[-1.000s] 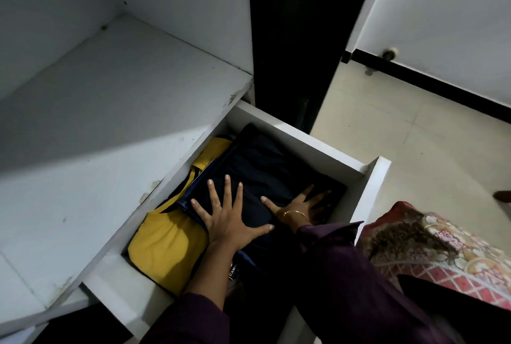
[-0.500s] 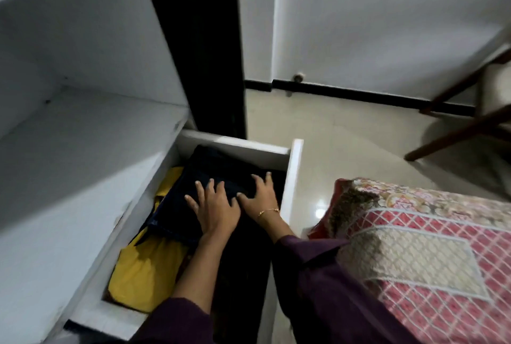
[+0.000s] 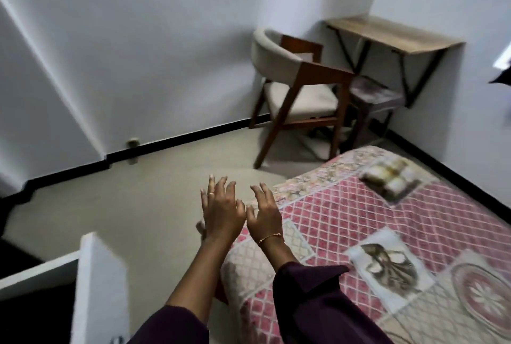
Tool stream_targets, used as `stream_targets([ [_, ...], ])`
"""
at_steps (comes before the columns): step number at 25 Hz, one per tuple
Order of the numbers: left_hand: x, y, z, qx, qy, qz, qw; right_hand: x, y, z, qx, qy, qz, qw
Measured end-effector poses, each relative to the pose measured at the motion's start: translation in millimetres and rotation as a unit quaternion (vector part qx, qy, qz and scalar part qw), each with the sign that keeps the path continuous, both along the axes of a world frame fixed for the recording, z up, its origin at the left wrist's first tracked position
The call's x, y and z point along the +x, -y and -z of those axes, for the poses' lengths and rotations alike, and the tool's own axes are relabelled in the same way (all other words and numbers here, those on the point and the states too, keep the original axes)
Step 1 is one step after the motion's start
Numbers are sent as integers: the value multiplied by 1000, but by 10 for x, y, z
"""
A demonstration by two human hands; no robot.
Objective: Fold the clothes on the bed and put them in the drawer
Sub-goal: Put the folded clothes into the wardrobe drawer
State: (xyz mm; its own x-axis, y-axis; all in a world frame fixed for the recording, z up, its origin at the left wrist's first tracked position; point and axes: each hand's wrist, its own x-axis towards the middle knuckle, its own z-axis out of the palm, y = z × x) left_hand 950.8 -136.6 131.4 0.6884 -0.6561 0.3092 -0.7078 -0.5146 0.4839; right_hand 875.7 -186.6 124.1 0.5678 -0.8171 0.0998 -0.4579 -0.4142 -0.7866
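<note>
Where floor (image 3: 154, 205) meets wall, chair (image 3: 293, 89) w/ desk (image 3: 392, 34).

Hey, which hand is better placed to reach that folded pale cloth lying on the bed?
Probably the right hand: it is empty and already over the bed edge, nearer the folded cloth. The left hand, also empty, hangs over the floor.

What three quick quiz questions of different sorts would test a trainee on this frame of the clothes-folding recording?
1. True or false: the left hand holds a folded garment.
2. Which wrist carries the bracelet? A) left B) right
3. Fill in: the folded cream item lies on the ____.

Key: 1 false, both hands are bare, the right hand too, fingers spread. 2 B. 3 bed, on its patterned cover, near the far end, beyond both hands.
</note>
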Motion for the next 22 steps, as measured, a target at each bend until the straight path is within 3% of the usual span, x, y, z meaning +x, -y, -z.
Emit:
stream_targets([
  [9,-1161,1994,481,102,-35,219,970,-1549,1860,605,92,-15,244,965],
  [14,-1492,3184,848,174,-15,327,929,-2027,2877,958,148,-30,332,931],
  [17,-1588,3937,1102,206,-38,348,914,-2247,3508,1175,178,-41,368,912],
  [22,-1647,5026,1742,259,-150,333,894,-2452,4327,1663,221,-60,419,879],
])
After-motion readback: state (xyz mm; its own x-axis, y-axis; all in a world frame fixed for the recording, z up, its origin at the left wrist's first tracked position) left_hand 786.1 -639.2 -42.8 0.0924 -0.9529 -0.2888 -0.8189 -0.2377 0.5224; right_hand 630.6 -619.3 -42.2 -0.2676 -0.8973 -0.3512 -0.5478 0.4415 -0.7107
